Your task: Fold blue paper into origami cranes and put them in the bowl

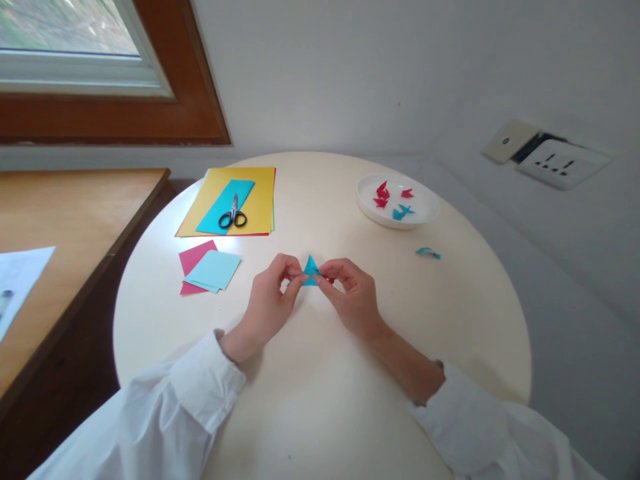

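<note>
The left hand [270, 293] and right hand [356, 297], thumbs inward, pinch blue paper [311, 267] over a round bench [320, 393] beside a white wall [320, 80].

In the middle of the frame, the left hand [273, 287] and the right hand [355, 297] pinched a small folded blue paper [311, 267] between thumbs and fingers, its point towards the top. White sleeves [210, 380] filled the lower corners. On the round table [310, 407], left of upper centre, scissors [234, 215] lay on a blue sheet [210, 218] over yellow paper [263, 200] (red and green edges peeked out beneath). Nearer the middle left, pale blue squares [215, 270] overlapped pink paper [196, 257]. At upper right, a white dish [425, 203] held red pieces [383, 194] and blue pieces [399, 215]; a curled blue scrap [429, 252] lay just below it. A window [65, 27] occupied the upper left corner.
</note>
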The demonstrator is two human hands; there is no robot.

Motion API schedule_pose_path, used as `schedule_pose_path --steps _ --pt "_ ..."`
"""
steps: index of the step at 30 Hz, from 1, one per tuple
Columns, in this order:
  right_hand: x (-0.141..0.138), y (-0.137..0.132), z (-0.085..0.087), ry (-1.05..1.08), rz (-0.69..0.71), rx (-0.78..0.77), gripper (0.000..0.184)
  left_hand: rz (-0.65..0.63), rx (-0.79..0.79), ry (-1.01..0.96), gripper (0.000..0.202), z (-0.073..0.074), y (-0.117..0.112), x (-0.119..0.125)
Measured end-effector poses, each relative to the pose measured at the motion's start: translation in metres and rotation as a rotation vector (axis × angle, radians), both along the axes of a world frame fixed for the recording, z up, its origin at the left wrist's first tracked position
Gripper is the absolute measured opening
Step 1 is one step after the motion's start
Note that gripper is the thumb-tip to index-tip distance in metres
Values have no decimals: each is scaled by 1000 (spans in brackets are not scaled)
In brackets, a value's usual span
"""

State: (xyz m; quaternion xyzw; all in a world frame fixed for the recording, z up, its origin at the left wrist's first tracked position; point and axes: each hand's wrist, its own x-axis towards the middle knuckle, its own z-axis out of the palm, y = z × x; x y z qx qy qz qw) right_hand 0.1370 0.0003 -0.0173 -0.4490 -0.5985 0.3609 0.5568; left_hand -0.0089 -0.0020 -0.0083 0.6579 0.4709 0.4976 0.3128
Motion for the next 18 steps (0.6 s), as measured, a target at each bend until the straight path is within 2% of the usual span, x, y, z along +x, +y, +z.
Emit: schedule_pose_path --steps 4,11,18 --pt "0 -1 2 -63 -8 47 6 3 8 31 9 0 0 0" --pt "1 -4 9 -237 -76 160 4 4 122 88 11 0 -2 -1" --pt "2 -4 8 -282 -89 238 6 16 183 107 10 -1 -3 -1"
